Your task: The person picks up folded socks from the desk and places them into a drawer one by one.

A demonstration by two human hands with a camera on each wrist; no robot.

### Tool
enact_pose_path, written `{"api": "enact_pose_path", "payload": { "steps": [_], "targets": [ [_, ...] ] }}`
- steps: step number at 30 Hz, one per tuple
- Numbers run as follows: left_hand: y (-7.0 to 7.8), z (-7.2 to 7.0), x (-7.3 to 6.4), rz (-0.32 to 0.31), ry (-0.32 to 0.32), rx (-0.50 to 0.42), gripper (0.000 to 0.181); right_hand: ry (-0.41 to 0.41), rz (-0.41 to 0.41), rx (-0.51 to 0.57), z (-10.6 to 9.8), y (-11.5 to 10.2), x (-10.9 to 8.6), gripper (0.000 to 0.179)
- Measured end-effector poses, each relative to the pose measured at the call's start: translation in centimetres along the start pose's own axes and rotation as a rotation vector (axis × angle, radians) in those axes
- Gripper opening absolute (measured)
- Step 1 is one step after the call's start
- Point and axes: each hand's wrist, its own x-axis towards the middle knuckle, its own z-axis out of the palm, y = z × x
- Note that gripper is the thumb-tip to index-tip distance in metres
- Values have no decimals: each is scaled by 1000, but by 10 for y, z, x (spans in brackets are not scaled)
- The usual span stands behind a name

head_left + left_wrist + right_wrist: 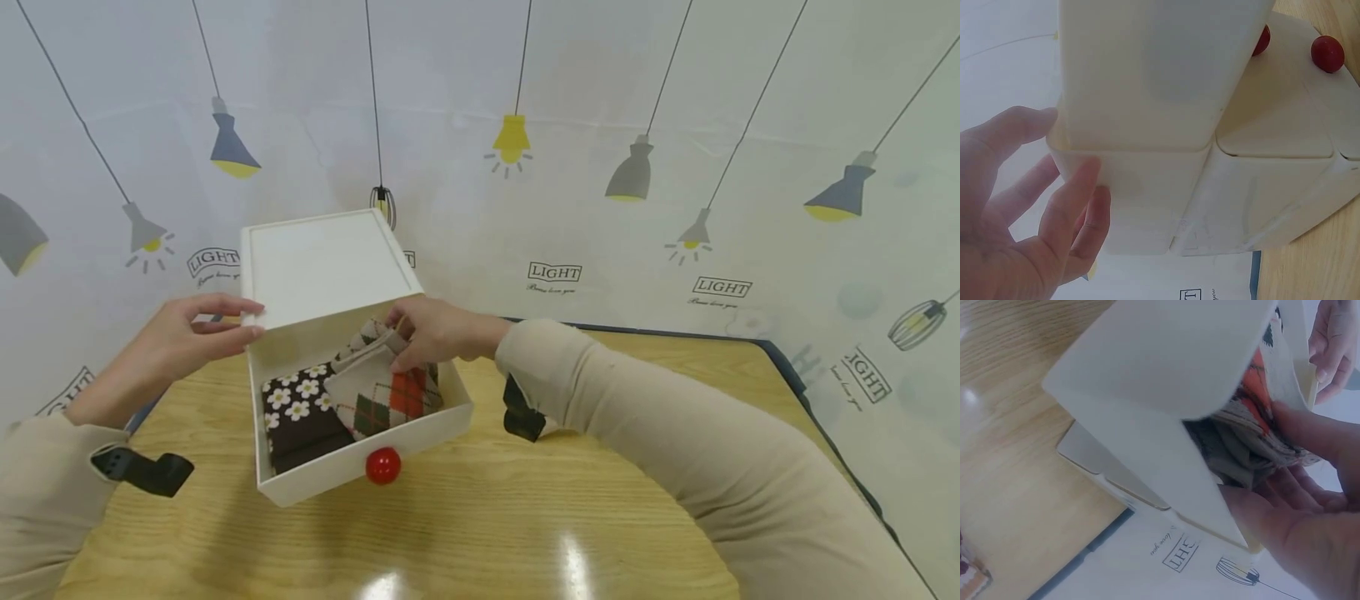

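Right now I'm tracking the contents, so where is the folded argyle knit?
In the head view, the argyle knit is left of centre in the white drawer, right of the daisy-patterned cloth and gripped by the right hand.

The table (pixel 525 517) has a light yellow-brown top with wood grain, and it fills most of the lower part of the head frame. A dark blue edge (pixel 660 335) goes along its far side and down its right side. Near the bottom middle, two bright reflections are lying on the surface, and at lower left there is a soft shadow. On the table, left of the centre, stands a white drawer unit (pixel 322 267), with its upper drawer pulled out above the wood. In the right wrist view, a small dark red and white object (pixel 969 578) is cut by the lower left border; I cannot tell what it is.
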Motion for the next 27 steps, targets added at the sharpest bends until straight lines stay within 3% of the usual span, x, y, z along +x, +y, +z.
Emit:
{"api": "enact_pose_path", "payload": {
  "steps": [9, 27],
  "targets": [
    [1, 0, 0, 11, 5, -1, 50, -5, -19, -51, -5, -2, 1, 51],
    [-1, 2, 0, 31, 1, -39, 50, 148, -70, 38, -7, 3, 5, 44]
  ]
}}
